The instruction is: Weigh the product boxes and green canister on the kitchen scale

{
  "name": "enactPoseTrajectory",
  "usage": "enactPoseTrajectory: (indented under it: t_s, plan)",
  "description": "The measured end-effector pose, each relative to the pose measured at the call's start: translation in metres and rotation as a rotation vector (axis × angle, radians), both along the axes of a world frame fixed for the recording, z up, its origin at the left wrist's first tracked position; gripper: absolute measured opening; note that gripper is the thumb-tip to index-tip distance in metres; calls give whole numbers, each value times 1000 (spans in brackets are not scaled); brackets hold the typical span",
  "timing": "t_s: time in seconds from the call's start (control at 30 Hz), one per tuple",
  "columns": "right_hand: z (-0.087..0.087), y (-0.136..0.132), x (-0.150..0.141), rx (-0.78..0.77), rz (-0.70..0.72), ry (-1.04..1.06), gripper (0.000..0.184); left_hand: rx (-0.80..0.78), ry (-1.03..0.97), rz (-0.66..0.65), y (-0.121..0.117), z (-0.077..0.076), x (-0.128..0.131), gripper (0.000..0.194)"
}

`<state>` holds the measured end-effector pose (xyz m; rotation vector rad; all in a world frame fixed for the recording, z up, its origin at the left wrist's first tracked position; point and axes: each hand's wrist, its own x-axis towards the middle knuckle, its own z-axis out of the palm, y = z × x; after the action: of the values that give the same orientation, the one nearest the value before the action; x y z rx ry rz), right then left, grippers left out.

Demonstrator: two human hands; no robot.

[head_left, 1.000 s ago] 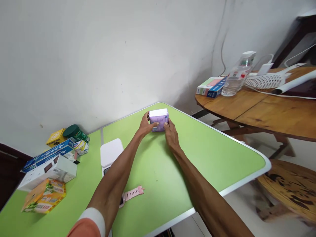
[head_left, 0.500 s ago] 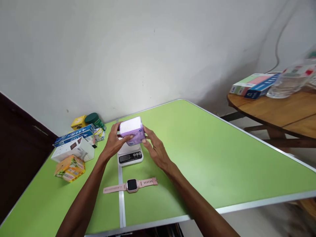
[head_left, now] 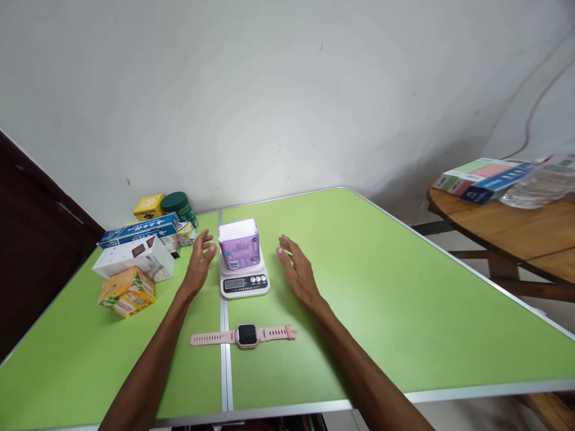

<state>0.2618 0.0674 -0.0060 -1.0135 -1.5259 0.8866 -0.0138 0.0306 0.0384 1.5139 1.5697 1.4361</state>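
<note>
A purple and white soft pack [head_left: 241, 246] stands on the white digital kitchen scale [head_left: 245, 286], whose dark display and round buttons face me. To the left of the pack is my left hand [head_left: 198, 261], apart from it, fingers slightly curled and holding nothing. On the other side, my right hand [head_left: 298, 270] is open with its fingers apart, clear of both pack and scale. Nearer to me, a pink smartwatch [head_left: 247, 336] lies with its strap stretched out across the table's seam.
Boxes lie at the left: an orange box [head_left: 127, 292], a white box [head_left: 135, 257], a blue box [head_left: 140, 230] and a yellow box [head_left: 148, 207] near a green jar [head_left: 178, 207]. A round wooden table [head_left: 512, 230] at right bears boxes and a clear bottle [head_left: 536, 185].
The purple pack has come down from between both hands onto the scale. Both hands have let go and drawn apart sideways. The camera view has shifted slightly.
</note>
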Motion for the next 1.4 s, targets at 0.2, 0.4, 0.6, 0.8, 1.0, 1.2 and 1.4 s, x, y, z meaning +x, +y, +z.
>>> enactPoseTrajectory:
  t_s: [0.2,0.4,0.6,0.8,1.0,1.2,1.4]
  plan:
    - [-43,25,15,158,-112,-459,45,-79,-226,150,-8,-52,-33,74]
    - [-48,22,12,285,-80,-631,37,-66,-93,166,-12,-49,-25,64]
    - [-46,21,16,257,-61,-587,37,-82,-47,158,-15,-51,-23,60]
    - [-15,-1,-1,115,-136,-107,54,7,95,154,-23,-36,-8,72]
    - [15,-19,-38,74,-67,103,61,82,175,65,-17,-6,29,99]
    - [24,-24,-53,83,36,127,63,28,137,-12,0,1,50,97]
    - [39,-42,-75,165,125,103,60,99,59,39,-21,17,32,80]
